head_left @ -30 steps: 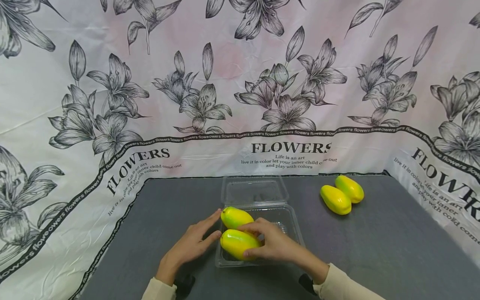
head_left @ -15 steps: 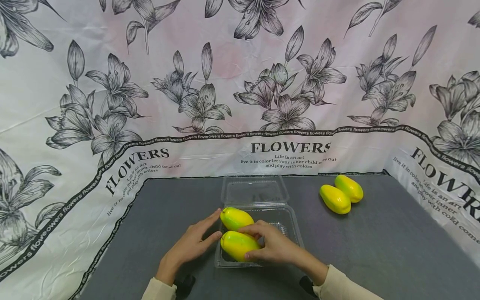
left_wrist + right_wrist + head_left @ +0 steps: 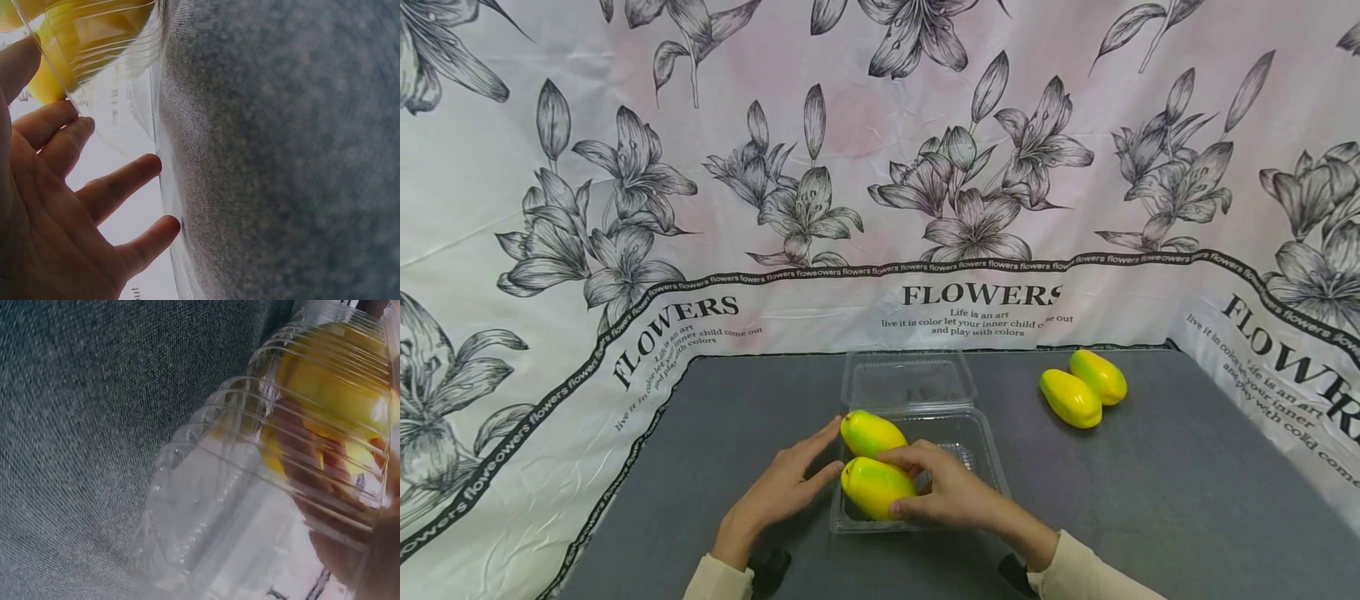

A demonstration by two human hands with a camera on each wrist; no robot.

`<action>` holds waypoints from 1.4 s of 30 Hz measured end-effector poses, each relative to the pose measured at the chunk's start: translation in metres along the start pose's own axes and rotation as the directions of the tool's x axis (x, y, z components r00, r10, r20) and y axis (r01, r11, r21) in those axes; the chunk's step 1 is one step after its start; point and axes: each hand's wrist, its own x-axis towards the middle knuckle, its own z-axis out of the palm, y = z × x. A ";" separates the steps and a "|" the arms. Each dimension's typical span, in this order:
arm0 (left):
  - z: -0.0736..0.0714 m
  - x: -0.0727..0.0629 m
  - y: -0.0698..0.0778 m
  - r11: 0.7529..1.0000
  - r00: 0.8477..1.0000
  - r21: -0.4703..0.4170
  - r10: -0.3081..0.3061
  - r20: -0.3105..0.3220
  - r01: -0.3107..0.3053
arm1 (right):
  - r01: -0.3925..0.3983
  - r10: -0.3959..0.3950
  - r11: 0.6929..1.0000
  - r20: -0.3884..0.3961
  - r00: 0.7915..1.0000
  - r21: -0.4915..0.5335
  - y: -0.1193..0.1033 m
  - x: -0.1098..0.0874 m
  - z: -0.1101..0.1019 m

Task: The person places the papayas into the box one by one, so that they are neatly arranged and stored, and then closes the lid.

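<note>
Two yellow-green toy mangoes sit side by side at the 9 o'clock end of a clear plastic clamshell box (image 3: 970, 433) near the front middle of the grey desk (image 3: 1150, 500). Nearer mango (image 3: 872, 486) gripped by the right hand (image 3: 951, 492), fingers and thumb curled round its 3 o'clock end, apparently to seat it snugly against the farther mango (image 3: 871, 433). Left hand (image 3: 782, 492) laid flat just outside the box at 9 o'clock, fingers (image 3: 119, 184) straight and slightly apart, tips against the clear wall, probably to stop the light box sliding. Hinged lid (image 3: 910, 379) thrown back flat toward 12 o'clock, leaving the tray open from above. Ribbed box wall and yellow fruit seen through it in both wrist views. Two more mangoes (image 3: 1082, 389) touching each other, well apart at 2 o'clock on the desk. Draped behind and at both sides, a white cloth backdrop (image 3: 625, 125) printed with grey lilies, lettered "FLOWERS", then "Life is an art", "live it in color let your inner child come out and play with colors", with a black band repeating "flowers".
</note>
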 end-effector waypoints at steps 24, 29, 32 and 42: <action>0.000 -0.003 0.005 1.000 1.000 -0.005 -0.017 -0.017 0.017 | -0.041 0.040 0.992 0.016 0.999 0.116 0.003 -0.011 -0.007; 0.000 -0.002 0.005 1.000 1.000 0.001 0.000 -0.015 0.000 | -0.047 0.050 0.994 -0.021 0.999 0.099 0.006 -0.016 -0.016; 0.000 -0.002 0.005 1.000 1.000 0.001 0.004 -0.013 -0.004 | -0.058 0.062 0.995 -0.050 0.997 0.075 0.008 -0.018 -0.024; -0.001 -0.002 0.005 1.000 1.000 -0.002 -0.011 -0.009 0.011 | -0.025 0.029 0.999 -0.151 0.988 0.027 0.014 -0.029 -0.048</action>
